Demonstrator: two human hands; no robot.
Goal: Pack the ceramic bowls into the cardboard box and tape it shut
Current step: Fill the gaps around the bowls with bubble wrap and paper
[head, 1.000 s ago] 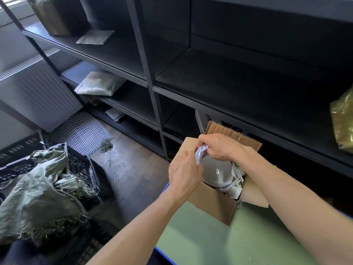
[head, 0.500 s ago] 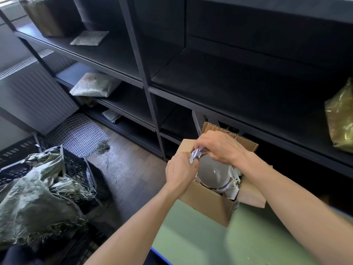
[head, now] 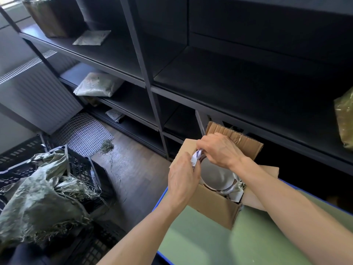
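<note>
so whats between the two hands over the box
In the head view, crumpled white paper sits between the left hand and right hand, both pinching it, just above the bowl in the cardboard box.

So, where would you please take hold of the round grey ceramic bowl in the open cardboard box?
Probably from above, at the near rim of the grey ceramic bowl: it lies roughly flat inside the brown cardboard box, and the left hand and right hand pinch white paper over its far edge.

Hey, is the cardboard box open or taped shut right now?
Open. The cardboard box has flaps spread, no tape shows, and a bowl lies visible inside.
</note>
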